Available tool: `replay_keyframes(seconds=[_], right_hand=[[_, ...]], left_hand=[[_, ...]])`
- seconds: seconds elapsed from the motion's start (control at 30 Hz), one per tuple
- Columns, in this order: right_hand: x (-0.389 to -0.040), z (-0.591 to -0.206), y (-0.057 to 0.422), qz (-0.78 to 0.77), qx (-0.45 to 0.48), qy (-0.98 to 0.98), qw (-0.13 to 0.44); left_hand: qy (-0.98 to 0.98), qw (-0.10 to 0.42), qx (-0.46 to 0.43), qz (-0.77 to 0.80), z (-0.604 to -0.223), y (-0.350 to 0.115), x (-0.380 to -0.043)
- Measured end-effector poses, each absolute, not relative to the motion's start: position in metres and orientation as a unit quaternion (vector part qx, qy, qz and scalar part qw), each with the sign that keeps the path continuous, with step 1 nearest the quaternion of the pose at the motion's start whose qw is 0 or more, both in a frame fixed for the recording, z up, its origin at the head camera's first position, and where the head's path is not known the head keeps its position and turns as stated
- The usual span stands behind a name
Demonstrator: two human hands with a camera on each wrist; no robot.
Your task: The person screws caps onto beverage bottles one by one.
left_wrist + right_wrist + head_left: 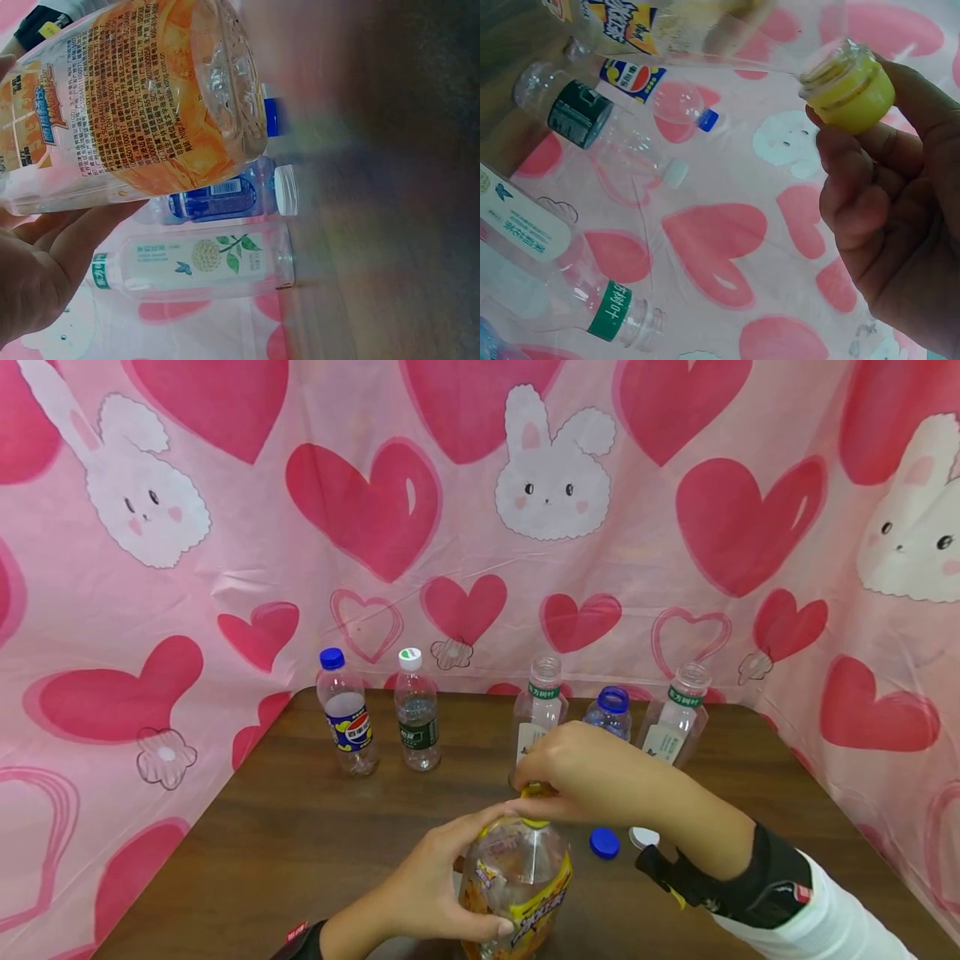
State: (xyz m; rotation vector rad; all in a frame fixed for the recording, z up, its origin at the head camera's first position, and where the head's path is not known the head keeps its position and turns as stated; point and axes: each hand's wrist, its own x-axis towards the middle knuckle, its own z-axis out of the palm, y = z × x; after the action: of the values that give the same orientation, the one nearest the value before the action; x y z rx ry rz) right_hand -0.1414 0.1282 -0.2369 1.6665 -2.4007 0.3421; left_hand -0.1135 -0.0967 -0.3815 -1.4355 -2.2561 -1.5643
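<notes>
My left hand [438,885] holds a large clear bottle [517,864] with an orange label, fingers round its side near the shoulder. Over the bottle's mouth, my right hand [577,772] pinches a yellow cap [859,101] between thumb and fingers. Neck threads show beside the cap in the right wrist view; whether the cap is still engaged on them I cannot tell. Printed small text covers the orange label [139,90] in the left wrist view. The bottle's base is cut off in the head view.
On the brown table [247,835], a blue-capped bottle [348,722] and a white-capped bottle [417,731] stand back left. Uncapped bottles, one clear [546,693], one blue-necked [611,714] and another clear [678,714], stand back right. A blue cap [603,843] and white cap [643,837] lie nearby.
</notes>
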Motion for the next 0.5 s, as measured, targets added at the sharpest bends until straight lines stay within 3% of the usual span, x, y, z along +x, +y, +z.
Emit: replay_keyframes(seconds=[0.23, 0.5], right_hand=[[-0.14, -0.234, 0.133, 0.128, 0.548, -0.822, 0.084], [-0.14, -0.22, 0.148, 0.188, 0.594, -0.782, -0.014]], left_hand=[[-0.725, -0.015, -0.45, -0.521, -0.385, -0.096, -0.112], [-0.733, -0.029, -0.431, -0.526, -0.385, -0.097, -0.113]])
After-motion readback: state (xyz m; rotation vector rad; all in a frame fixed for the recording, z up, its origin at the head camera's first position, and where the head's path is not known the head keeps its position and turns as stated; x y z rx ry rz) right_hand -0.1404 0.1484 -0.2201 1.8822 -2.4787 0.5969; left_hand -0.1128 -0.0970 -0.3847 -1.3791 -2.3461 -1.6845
